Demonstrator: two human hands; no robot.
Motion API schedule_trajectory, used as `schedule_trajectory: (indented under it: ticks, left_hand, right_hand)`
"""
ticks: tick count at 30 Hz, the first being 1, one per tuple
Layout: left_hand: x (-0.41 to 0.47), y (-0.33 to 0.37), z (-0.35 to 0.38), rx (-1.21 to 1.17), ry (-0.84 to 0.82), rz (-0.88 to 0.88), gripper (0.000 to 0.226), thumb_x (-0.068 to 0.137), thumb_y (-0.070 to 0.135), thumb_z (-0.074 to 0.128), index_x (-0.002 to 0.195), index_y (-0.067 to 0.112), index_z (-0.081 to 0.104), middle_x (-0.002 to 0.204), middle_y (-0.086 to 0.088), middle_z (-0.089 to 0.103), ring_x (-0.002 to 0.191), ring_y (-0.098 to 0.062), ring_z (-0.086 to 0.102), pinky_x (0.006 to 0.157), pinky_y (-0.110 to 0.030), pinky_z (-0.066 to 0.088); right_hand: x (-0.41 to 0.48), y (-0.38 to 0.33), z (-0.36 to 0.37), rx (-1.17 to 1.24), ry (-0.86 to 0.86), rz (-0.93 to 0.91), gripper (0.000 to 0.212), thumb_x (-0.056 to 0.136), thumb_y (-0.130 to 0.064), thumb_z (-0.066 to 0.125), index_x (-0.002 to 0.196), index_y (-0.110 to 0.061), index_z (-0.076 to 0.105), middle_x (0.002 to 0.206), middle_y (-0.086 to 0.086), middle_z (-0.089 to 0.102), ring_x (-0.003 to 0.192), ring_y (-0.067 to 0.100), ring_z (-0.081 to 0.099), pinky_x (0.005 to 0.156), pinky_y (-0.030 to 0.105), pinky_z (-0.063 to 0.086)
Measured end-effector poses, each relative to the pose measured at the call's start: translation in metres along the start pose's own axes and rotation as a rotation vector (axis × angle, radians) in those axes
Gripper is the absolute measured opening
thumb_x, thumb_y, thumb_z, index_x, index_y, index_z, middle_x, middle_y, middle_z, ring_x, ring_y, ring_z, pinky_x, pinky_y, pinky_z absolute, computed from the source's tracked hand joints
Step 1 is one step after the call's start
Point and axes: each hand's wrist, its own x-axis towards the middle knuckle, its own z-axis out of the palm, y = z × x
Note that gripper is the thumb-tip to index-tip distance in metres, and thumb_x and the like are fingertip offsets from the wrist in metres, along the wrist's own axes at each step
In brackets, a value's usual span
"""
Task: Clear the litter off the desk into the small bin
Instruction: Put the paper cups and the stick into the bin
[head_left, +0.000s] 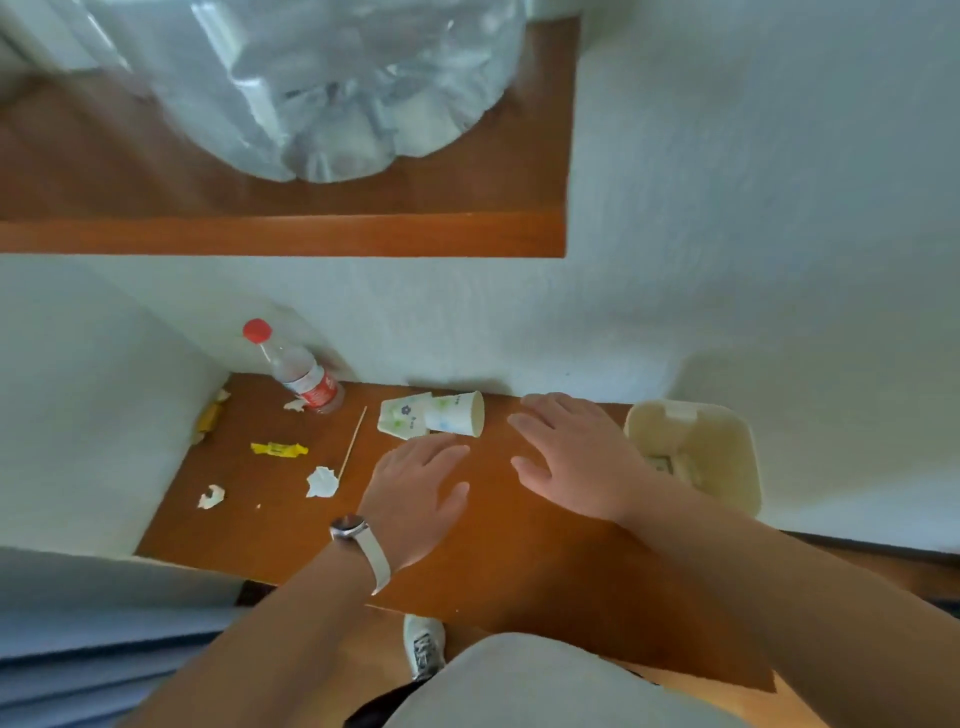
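Two paper cups (434, 414) lie on their sides at the back of the brown desk (519, 561). My left hand (415, 493), with a watch on its wrist, hovers open just in front of them. My right hand (571, 457) is open, fingers spread, between the cups and the small cream bin (727, 452) at the desk's right end. Left of the cups lie a thin wooden stick (353, 441), a yellow wrapper (279, 449), crumpled white paper scraps (322, 481), another scrap (211, 496) and a red-capped plastic bottle (301, 374).
White walls close in the desk at the back and left. Another yellow wrapper (210, 415) sits in the left corner. A wooden shelf (280, 234) overhead carries a big clear water jug (337, 88). A shoe (424, 644) shows below the desk's front edge.
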Motion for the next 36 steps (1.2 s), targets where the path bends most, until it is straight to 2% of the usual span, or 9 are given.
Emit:
schedule_trajectory:
  ticks: [3, 9, 17, 20, 22, 26, 28, 32, 36]
  left_hand:
    - [-0.012, -0.043, -0.002, 0.018, -0.005, -0.088, 0.042, 0.092, 0.043, 0.052, 0.133, 0.032, 0.051, 0.14, 0.009, 0.05, 0.132, -0.015, 0.042, 0.107, -0.041, 0.035]
    - [-0.027, -0.136, -0.007, -0.011, -0.052, -0.208, 0.044, 0.094, 0.043, 0.049, 0.136, 0.032, 0.047, 0.145, 0.008, 0.044, 0.136, -0.015, 0.036, 0.109, -0.041, 0.032]
    - [-0.021, -0.238, 0.006, -0.056, -0.101, -0.221, 0.042, 0.094, 0.036, 0.053, 0.134, 0.026, 0.051, 0.137, 0.004, 0.051, 0.127, -0.015, 0.044, 0.1, -0.034, 0.04]
    - [-0.013, -0.266, 0.022, -0.126, -0.14, -0.206, 0.042, 0.094, 0.033, 0.055, 0.134, 0.024, 0.051, 0.135, 0.004, 0.053, 0.124, -0.015, 0.048, 0.097, -0.03, 0.044]
    - [-0.011, -0.278, 0.033, -0.168, -0.161, -0.192, 0.042, 0.093, 0.032, 0.058, 0.134, 0.023, 0.052, 0.134, 0.003, 0.055, 0.123, -0.017, 0.05, 0.096, -0.03, 0.047]
    - [-0.007, -0.284, 0.052, -0.218, -0.193, -0.108, 0.044, 0.09, 0.031, 0.062, 0.133, 0.022, 0.053, 0.133, 0.002, 0.055, 0.121, -0.017, 0.051, 0.093, -0.031, 0.048]
    - [-0.005, -0.284, 0.058, -0.212, -0.208, -0.075, 0.044, 0.091, 0.033, 0.06, 0.133, 0.023, 0.053, 0.132, 0.002, 0.054, 0.12, -0.018, 0.05, 0.092, -0.033, 0.049]
    - [-0.004, -0.286, 0.066, -0.133, -0.204, -0.044, 0.04, 0.088, 0.033, 0.063, 0.127, 0.025, 0.057, 0.122, 0.002, 0.057, 0.111, -0.019, 0.051, 0.082, -0.031, 0.047]
    - [-0.003, -0.291, 0.072, -0.121, -0.172, -0.023, 0.032, 0.085, 0.03, 0.067, 0.117, 0.027, 0.064, 0.109, 0.002, 0.06, 0.1, -0.019, 0.054, 0.075, -0.031, 0.047]
  right_hand:
    - [0.029, -0.021, 0.013, -0.049, -0.045, -0.049, 0.045, 0.093, -0.047, 0.046, 0.128, -0.019, 0.052, 0.134, 0.002, 0.052, 0.122, 0.022, 0.05, 0.1, 0.04, 0.042]
    - [0.087, -0.065, 0.047, -0.101, -0.161, -0.038, 0.047, 0.093, -0.05, 0.044, 0.131, -0.022, 0.049, 0.143, 0.003, 0.046, 0.128, 0.023, 0.046, 0.102, 0.041, 0.042]
    - [0.155, -0.101, 0.096, -0.093, -0.291, 0.097, 0.045, 0.094, -0.039, 0.046, 0.134, -0.018, 0.047, 0.14, 0.004, 0.049, 0.127, 0.024, 0.045, 0.102, 0.039, 0.042]
    - [0.182, -0.106, 0.109, -0.086, -0.318, 0.164, 0.046, 0.09, -0.04, 0.051, 0.131, -0.019, 0.049, 0.133, 0.002, 0.051, 0.121, 0.023, 0.049, 0.097, 0.041, 0.046]
    - [0.2, -0.107, 0.115, -0.071, -0.329, 0.208, 0.044, 0.087, -0.04, 0.054, 0.126, -0.02, 0.049, 0.128, 0.001, 0.052, 0.117, 0.023, 0.05, 0.094, 0.041, 0.047]
    - [0.227, -0.108, 0.128, -0.07, -0.353, 0.272, 0.053, 0.087, -0.036, 0.055, 0.135, -0.018, 0.045, 0.143, 0.003, 0.044, 0.126, 0.026, 0.045, 0.099, 0.044, 0.044]
    - [0.234, -0.107, 0.135, -0.094, -0.371, 0.314, 0.054, 0.086, -0.037, 0.055, 0.136, -0.018, 0.044, 0.143, 0.004, 0.044, 0.125, 0.028, 0.047, 0.1, 0.046, 0.043]
    - [0.234, -0.11, 0.15, -0.046, -0.424, 0.411, 0.063, 0.081, -0.038, 0.056, 0.14, -0.022, 0.039, 0.143, 0.002, 0.043, 0.128, 0.027, 0.043, 0.105, 0.045, 0.036]
    - [0.232, -0.117, 0.157, -0.048, -0.414, 0.427, 0.07, 0.079, -0.037, 0.058, 0.143, -0.024, 0.035, 0.143, 0.002, 0.045, 0.131, 0.026, 0.041, 0.108, 0.045, 0.033]
